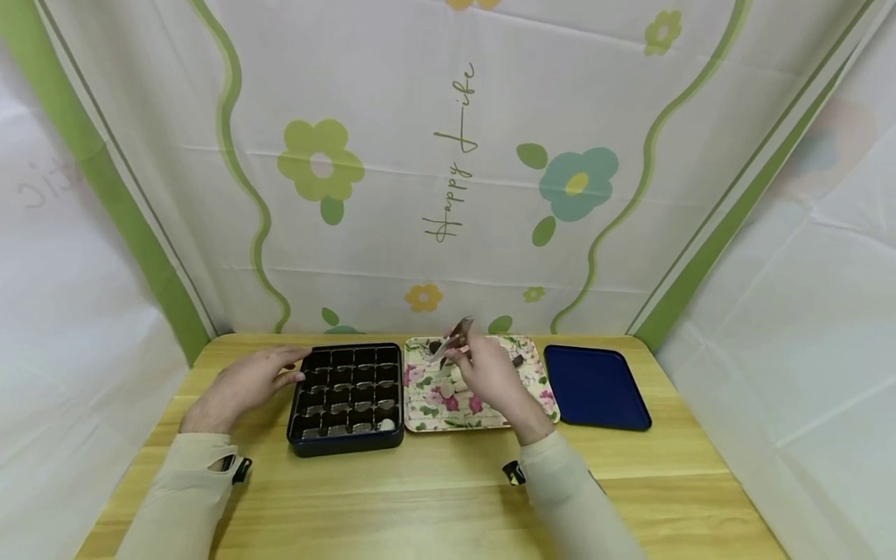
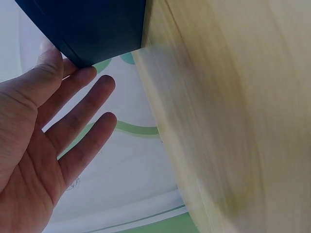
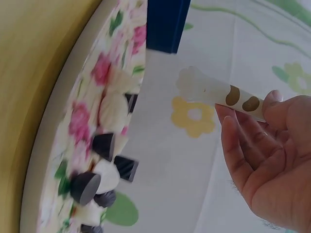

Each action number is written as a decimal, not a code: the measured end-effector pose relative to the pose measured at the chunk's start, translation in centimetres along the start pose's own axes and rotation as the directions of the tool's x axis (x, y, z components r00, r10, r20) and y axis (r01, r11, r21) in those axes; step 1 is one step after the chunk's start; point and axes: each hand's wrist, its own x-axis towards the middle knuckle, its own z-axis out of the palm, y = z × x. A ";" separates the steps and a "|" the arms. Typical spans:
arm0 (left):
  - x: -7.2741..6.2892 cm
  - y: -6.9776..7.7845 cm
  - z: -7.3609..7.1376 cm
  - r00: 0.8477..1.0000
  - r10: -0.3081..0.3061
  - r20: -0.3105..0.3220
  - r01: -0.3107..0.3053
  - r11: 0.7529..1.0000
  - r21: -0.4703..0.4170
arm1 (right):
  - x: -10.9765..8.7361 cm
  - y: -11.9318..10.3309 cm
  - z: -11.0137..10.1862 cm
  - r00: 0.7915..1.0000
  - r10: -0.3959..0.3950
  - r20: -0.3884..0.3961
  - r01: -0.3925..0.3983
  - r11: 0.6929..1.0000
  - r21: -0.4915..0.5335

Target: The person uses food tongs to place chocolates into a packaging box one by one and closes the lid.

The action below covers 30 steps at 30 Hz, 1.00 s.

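Observation:
My left hand (image 1: pixel 245 385) is at the far left corner of a dark blue box (image 1: pixel 346 443), its thumb and a fingertip touching the rim and the other fingers extended. A black compartment insert (image 1: pixel 343 385) fills the box, with a white piece (image 1: pixel 386 425) in the near right compartment. My right hand (image 1: pixel 490 373) holds small tongs (image 3: pixel 214 90) with a scalloped tip and two oval cutouts, over a floral tray (image 1: pixel 434 416). On the tray lie several dark chocolates (image 3: pixel 85 188) and white chocolates (image 3: pixel 107 175), partly hidden by the hand in the head view. Nothing shows at the tongs' tip.
A shallow blue lid (image 1: pixel 598 387) lies right of the tray. Box, tray and lid stand in a row along the back of the wooden table (image 1: pixel 392 498). A printed white curtain (image 1: pixel 392 257) hangs behind, with white sheets on both sides.

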 end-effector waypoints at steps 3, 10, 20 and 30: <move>0.1 0.1 -0.1 1.000 -0.008 0.002 0.008 1.000 -0.003 | 0.2 1.1 -0.4 1.000 0.014 0.001 -0.014 1.000 -0.019; 0.3 0.2 -0.2 1.000 -0.019 0.010 0.019 1.000 -0.006 | -0.3 3.1 -1.3 0.994 0.089 0.057 -0.083 0.993 -0.089; 0.4 0.0 -0.2 1.000 0.003 -0.001 -0.003 1.000 -0.009 | -0.7 4.6 -1.1 0.992 0.107 0.067 -0.101 0.991 -0.091; 0.0 0.0 0.0 1.000 -0.005 0.003 0.005 1.000 -0.025 | -0.6 5.6 0.4 0.994 0.095 0.047 -0.088 0.987 -0.131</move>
